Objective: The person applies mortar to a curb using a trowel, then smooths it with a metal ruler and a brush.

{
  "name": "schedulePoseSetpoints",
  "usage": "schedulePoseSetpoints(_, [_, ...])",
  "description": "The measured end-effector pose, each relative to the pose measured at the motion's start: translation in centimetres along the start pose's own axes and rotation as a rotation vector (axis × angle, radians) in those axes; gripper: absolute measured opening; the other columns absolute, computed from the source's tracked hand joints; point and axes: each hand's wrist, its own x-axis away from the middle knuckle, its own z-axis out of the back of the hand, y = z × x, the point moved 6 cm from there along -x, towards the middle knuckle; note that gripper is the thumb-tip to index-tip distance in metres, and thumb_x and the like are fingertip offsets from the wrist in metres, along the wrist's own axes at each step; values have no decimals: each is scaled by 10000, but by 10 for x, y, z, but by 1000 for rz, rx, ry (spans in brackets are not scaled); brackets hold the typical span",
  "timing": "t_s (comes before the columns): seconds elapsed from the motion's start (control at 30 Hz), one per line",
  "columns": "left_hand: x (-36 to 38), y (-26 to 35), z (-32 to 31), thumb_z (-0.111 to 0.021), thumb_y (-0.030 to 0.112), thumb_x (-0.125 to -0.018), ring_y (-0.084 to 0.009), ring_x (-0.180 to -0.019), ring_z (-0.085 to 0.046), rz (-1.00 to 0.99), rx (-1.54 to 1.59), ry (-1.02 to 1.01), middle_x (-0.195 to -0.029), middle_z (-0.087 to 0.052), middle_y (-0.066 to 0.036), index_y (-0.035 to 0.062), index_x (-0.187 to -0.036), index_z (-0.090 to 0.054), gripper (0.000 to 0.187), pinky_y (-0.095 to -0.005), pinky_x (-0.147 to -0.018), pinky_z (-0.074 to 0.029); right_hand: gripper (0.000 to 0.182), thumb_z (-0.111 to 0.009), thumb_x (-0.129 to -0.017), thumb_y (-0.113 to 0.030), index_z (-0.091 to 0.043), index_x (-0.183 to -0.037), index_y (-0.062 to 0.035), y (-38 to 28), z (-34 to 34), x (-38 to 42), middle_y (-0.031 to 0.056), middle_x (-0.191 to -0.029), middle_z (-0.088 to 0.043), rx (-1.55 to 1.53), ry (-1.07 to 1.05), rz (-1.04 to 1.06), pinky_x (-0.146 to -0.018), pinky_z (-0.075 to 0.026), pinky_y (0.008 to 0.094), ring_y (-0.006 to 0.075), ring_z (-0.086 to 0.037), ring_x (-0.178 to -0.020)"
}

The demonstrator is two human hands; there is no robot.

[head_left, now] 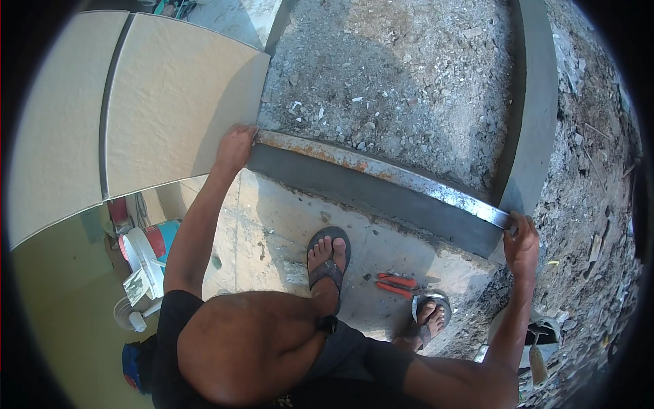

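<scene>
A long, straight metal bar (381,169), rusty toward its left part and shiny at the right, lies along the top of a low wall coated in smooth grey mortar (354,191). My left hand (236,146) grips the bar's left end, beside the corner of a beige tile (184,102). At the other end, my right hand (522,244) has its fingers closed around the bar's tip, close to the wall's outer corner. The undersides of both grips are hidden.
Gravel and rubble (402,75) fill the space behind the wall, bounded at right by another mortar-coated wall (535,116). Red-handled pliers (396,285) lie between my sandalled feet. Buckets (143,252) stand at left; a container with a trowel (538,361) is at lower right.
</scene>
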Motion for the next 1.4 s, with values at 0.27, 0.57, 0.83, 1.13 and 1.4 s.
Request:
schedulePoseSetpoints(0.27, [-1, -1, 2, -635, 4, -781, -328, -1074, -607, 0, 14, -16, -1094, -682, -143, 46, -1139, -659, 362, -406, -922, -503, 446, -716, -722, 75, -603, -1141, -32, 1, 0, -1, 133, -916, -624, -16, 1, 38, -714, -520, 390, 294, -625, -768])
schedulePoseSetpoints(0.57, [-2, -2, 0, -640, -15, -783, -331, -1073, -609, 25, 30, -17, -1094, -682, -152, 36, -1116, -676, 339, -405, -944, -496, 451, -716, -721, 77, -602, -1146, -21, -2, 1, -2, 151, -947, -632, -2, -7, 44, -729, -526, 400, 306, -637, -779])
schedulePoseSetpoints(0.83, [-4, -1, 0, -643, 16, -794, -341, -1088, -609, 77, 12, -36, -1128, -668, -173, 19, -1143, -655, 348, -414, -959, -493, 472, -706, -726, 83, -596, -1172, -27, -7, 2, 0, 184, -1019, -622, 16, -21, 123, -752, -522, 430, 358, -645, -849])
schedulePoseSetpoints(1.13, [88, 131, 93, -724, 152, -858, -263, -868, -695, 442, 685, 78, -1140, -686, -172, 32, -1244, -635, 414, -346, -802, -545, 506, -748, -729, 28, -593, -1203, -58, -60, 34, 13, 150, -981, -586, 60, 144, 301, -747, -513, 423, 307, -616, -836])
schedulePoseSetpoints(1.4, [172, 287, 75, -710, 256, -860, -278, -938, -693, 109, 1013, -399, -968, -730, -160, 31, -1167, -668, 383, -374, -886, -501, 397, -761, -777, -70, -658, -1160, -49, -109, 120, 52, 118, -930, -614, -100, 202, 241, -662, -490, 354, 187, -532, -665])
